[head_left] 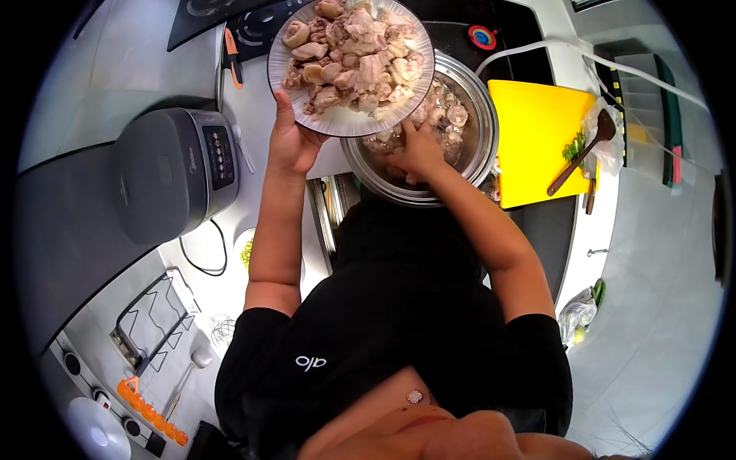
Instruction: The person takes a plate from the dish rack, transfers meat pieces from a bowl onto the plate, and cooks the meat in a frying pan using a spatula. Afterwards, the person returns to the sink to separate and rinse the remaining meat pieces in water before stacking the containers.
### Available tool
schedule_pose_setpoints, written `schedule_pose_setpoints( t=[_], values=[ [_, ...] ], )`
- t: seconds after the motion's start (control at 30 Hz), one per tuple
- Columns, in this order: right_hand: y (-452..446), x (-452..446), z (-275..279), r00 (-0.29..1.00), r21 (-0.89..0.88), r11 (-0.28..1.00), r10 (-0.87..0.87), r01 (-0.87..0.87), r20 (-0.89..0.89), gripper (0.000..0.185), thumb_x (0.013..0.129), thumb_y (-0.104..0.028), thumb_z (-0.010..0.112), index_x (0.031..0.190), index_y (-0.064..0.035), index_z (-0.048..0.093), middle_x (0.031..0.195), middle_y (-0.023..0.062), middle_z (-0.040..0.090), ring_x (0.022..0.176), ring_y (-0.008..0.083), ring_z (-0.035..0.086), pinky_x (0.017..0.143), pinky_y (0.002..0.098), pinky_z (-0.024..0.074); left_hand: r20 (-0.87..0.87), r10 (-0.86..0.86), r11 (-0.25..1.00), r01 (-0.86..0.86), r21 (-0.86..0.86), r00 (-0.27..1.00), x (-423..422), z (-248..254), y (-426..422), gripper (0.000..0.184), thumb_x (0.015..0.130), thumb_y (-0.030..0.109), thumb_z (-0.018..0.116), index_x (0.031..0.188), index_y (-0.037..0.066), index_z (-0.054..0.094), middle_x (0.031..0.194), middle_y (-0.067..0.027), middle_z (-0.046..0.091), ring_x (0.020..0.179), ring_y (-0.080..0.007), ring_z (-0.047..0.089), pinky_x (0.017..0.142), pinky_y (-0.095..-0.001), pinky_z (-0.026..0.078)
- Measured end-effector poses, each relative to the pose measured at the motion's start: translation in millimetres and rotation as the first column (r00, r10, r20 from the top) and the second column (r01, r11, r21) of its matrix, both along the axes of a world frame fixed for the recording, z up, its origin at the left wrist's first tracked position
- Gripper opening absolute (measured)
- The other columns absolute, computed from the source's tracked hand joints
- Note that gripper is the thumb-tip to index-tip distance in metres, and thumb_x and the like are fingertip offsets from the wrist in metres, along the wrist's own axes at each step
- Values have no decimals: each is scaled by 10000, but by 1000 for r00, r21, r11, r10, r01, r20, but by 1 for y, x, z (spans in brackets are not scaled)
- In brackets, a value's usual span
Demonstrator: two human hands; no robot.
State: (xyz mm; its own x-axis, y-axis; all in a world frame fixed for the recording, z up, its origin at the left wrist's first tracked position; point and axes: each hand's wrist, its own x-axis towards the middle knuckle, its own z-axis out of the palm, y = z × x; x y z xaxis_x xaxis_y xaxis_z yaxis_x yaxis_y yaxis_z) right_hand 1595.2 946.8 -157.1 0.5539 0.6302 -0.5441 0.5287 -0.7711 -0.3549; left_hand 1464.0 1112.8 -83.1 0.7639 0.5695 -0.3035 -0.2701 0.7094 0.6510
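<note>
My left hand (294,138) grips the near edge of a round pale plate (349,126), thumb on the rim and fingers underneath. Pale cooked-looking chicken pieces (360,57) are heaped on that plate, which is held above the counter and overlaps a wide metal pot (479,165). Inside the pot lie more chicken pieces (452,119), apparently in liquid. My right hand (420,153) reaches into the pot with its fingers curled among the chicken; the fingertips are partly hidden.
Right of the pot lies a yellow cutting board (529,138) with chopped greens (573,146) and a dark spoon (571,165). A rice cooker (172,169) stands at left, near an orange-handled knife (232,57). A white hose (567,44) arches behind the pot. A stovetop sits at the back.
</note>
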Motion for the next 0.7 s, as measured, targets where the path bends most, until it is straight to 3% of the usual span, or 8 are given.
schedule_pose_setpoints(
  t=[0.07,0.17,0.27,0.3,0.4,0.43,0.57,0.7],
  values=[
    [-1,17,-19,971,54,996,-55,69,-234,901,560,-377,773,1322,-227,316,1159,213,466,1035,379,508,880,389,429,6,6,1000,-6,-11,1000,-1,-1,3,710,843,568,399,1335,73,268,1295,-106,433,1150,-248,478,899,-395,472],
    [-2,30,-44,908,207,975,15,79,-418,822,575,-251,757,1290,-108,379,1094,198,538,974,308,553,856,331,444,-3,-9,1000,9,7,1000,-3,0,5,712,843,568,398,1336,73,265,1296,-108,432,1155,-248,474,902,-396,470],
    [1,46,-50,823,210,967,-2,147,-569,729,579,-210,750,1221,-36,451,1155,143,531,958,239,562,828,306,444,9,-17,1000,17,-1,1000,-3,1,7,713,842,567,401,1337,73,263,1297,-106,431,1154,-246,475,900,-395,471],
    [4,51,-39,769,204,968,20,144,-639,706,623,-166,724,1248,-57,415,1171,113,515,956,224,562,831,303,443,14,-17,1000,17,-2,1000,-3,0,8,714,842,566,403,1338,73,262,1297,-105,431,1153,-246,476,899,-394,471],
    [0,50,-20,312,-3,899,-155,437,-937,672,670,-120,675,1269,-86,373,1156,104,494,953,244,566,823,340,458,23,-14,1000,14,6,1000,-3,-1,9,717,840,564,409,1339,72,259,1297,-105,430,1152,-245,476,900,-392,470],
    [-1,52,-7,126,-72,899,-139,432,-982,626,707,-98,617,1270,-112,345,1134,90,473,949,272,567,798,387,475,22,-13,1000,13,8,1000,-3,-1,9,717,839,563,411,1339,71,259,1298,-105,429,1153,-245,475,902,-392,468],
    [-12,58,-5,-70,-110,845,-86,523,-994,505,752,-169,549,1237,-146,409,1108,68,490,875,284,596,698,410,494,19,-28,999,27,20,999,-7,0,11,683,857,566,377,1355,116,251,1333,-95,394,1187,-247,439,953,-412,421],
    [-22,70,-1,-247,-149,799,-1,583,-969,440,760,-235,515,1188,-142,473,1069,49,526,823,291,592,674,438,472,34,1,1000,-2,10,999,-7,-1,11,715,839,561,417,1342,78,255,1300,-105,427,1153,-249,475,895,-401,471]
  ],
)
